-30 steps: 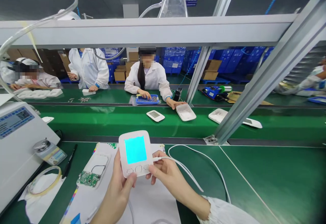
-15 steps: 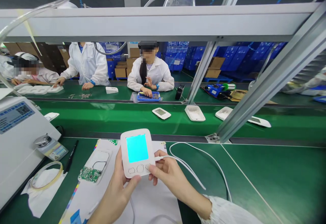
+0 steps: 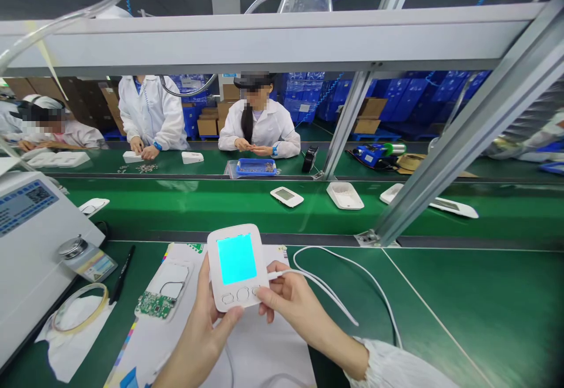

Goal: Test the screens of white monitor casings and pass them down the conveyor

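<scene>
Seen in the head view: extends both forearms up from the bottom edge, slanting inward to meet near the middle, with a gathered white cuff [image 3: 376,361] showing at the right wrist. Grasps a white device [image 3: 235,266] in the left hand [image 3: 205,323], with the fingers curled behind its left side and the thumb laid along the bottom edge. Steadies the lower right corner with the right hand [image 3: 288,303], with the thumb at the rightmost button and the other fingers bent close around the plug of a white cable [image 3: 326,290] (too covered to tell how firmly gripped).

Holds the device up above the far part of the white paper [image 3: 264,347] on the green table [image 3: 480,300]. Faces its screen [image 3: 238,258] back toward the camera, with the slightly longer axis running upward and the top tilted a little to the left. Looks almost square, with rounded corners, glowing plain cyan on the screen, and bearing three outlined buttons [image 3: 242,293] in a row below. Appears plugged in at the right side. Has, left of the left hand on the paper, a green circuit board [image 3: 155,304] in a white casing [image 3: 170,276].
</scene>
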A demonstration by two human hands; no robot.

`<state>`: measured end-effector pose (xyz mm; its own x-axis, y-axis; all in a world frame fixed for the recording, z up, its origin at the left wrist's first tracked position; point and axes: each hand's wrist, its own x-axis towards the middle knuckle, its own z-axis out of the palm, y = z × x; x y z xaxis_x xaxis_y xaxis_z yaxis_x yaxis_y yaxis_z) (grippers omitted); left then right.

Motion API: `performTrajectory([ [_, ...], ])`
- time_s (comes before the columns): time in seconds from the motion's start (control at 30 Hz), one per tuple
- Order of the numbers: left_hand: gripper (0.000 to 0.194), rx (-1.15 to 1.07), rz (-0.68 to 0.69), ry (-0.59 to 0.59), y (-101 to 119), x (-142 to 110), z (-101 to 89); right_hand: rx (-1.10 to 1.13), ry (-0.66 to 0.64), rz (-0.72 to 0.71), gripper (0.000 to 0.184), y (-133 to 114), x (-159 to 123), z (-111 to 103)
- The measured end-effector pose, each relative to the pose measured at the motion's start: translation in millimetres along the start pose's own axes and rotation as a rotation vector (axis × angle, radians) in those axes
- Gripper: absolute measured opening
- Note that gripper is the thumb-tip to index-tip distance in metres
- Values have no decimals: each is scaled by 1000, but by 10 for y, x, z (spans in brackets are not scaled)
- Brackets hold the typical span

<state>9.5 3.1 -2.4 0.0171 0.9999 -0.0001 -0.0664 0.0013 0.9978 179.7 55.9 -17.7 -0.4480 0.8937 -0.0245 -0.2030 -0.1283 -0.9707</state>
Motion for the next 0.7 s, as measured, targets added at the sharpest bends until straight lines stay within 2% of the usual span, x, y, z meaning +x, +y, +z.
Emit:
performTrajectory([
  [0.7,96,12,-20,-3,-17,-11,-12,-55,16,17,53,-17,-4,-13],
])
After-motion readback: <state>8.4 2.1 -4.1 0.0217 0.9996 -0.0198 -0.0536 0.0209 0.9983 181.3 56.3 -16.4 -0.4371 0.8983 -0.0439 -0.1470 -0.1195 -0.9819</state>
